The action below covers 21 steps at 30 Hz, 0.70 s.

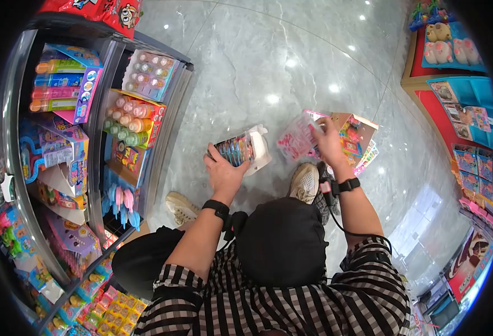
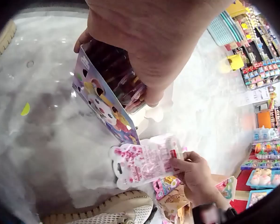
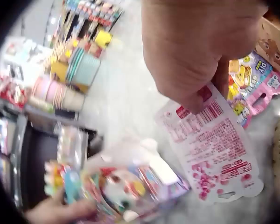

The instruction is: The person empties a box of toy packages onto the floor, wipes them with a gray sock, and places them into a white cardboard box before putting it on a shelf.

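Note:
My left hand (image 1: 227, 175) grips a purple cartoon-printed display box (image 2: 99, 99) across its open top, thumb on one side and fingers on the other. Rows of small wrapped items (image 1: 236, 149) fill that box, and a white flap stands up at its right end. Between thumb and fingers, my right hand (image 1: 330, 144) pinches a clear and pink printed packet (image 3: 214, 147) by one end. The packet hangs beside the display box, its barcode and pink text showing in the right wrist view. Close by the right hand, an open cardboard box (image 1: 365, 130) on the floor has colourful packets (image 3: 253, 77) at it.
Shelves of boxed sweets and toys (image 1: 137, 120) rise on the left. More goods hang in trays (image 1: 470, 89) along the right. Grey shiny floor (image 1: 269, 50) lies between them. My light shoes (image 1: 304, 182) are close behind the boxes.

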Available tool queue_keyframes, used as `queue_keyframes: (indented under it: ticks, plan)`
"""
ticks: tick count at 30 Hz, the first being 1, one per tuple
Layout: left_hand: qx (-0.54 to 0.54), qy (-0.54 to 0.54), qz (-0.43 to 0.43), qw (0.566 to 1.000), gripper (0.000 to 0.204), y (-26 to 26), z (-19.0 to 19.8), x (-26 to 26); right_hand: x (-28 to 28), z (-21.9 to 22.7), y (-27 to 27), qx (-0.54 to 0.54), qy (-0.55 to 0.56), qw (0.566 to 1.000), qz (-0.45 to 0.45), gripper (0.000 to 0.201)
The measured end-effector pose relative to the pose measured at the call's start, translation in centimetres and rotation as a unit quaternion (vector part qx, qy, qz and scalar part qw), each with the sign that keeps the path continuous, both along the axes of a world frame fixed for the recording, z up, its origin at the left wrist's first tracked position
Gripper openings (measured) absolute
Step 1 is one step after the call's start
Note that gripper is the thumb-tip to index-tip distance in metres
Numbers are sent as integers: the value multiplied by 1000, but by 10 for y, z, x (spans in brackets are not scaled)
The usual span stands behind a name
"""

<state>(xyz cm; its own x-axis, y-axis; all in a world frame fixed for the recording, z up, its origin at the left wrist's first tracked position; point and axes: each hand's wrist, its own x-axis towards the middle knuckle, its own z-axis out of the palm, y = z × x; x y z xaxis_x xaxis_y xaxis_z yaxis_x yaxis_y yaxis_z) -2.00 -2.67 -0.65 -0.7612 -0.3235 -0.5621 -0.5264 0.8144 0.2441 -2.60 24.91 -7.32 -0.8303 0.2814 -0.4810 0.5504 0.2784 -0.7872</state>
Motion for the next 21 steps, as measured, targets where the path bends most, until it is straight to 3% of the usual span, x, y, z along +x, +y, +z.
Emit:
queue_keyframes:
  ticks: [1,2,3,5,6,7,9,12,14,16,21]
  plan:
    - [1,-1,0,1000,118,-1,-2,2,-3,16,3,-116,-18,987,-107,17]
    - [10,11,-1,1000,119,-1,-3,3,-4,21,6,-213,-54,964,-148,19]
    - [20,23,-2,1000,119,-1,-4,3,-5,21,8,-211,-52,965,-150,19]
    - [22,27,-4,999,119,-1,-6,4,-8,20,7,-367,-198,905,-80,19]
    - [23,30,-4,999,119,-2,-7,4,-8,5,-1,-395,-241,883,-79,18]
    - [23,30,-5,999,119,-2,-7,4,-9,-5,-14,-383,-264,884,-42,12]
    - [29,32,-5,999,119,-3,-7,5,-15,-18,-31,-341,-332,877,61,19]
    - [30,24,-10,999,119,-4,-7,4,-27,-49,-63,-295,-358,880,100,24]
    - [28,28,-12,999,119,-4,-6,4,-39,-46,-78,-283,-351,890,72,32]
    - [32,32,-14,999,118,-2,-8,4,-43,-43,-83,-290,-318,902,32,54]
    - [29,57,-11,998,117,-3,-12,5,-32,-29,-92,-317,-319,893,-18,74]
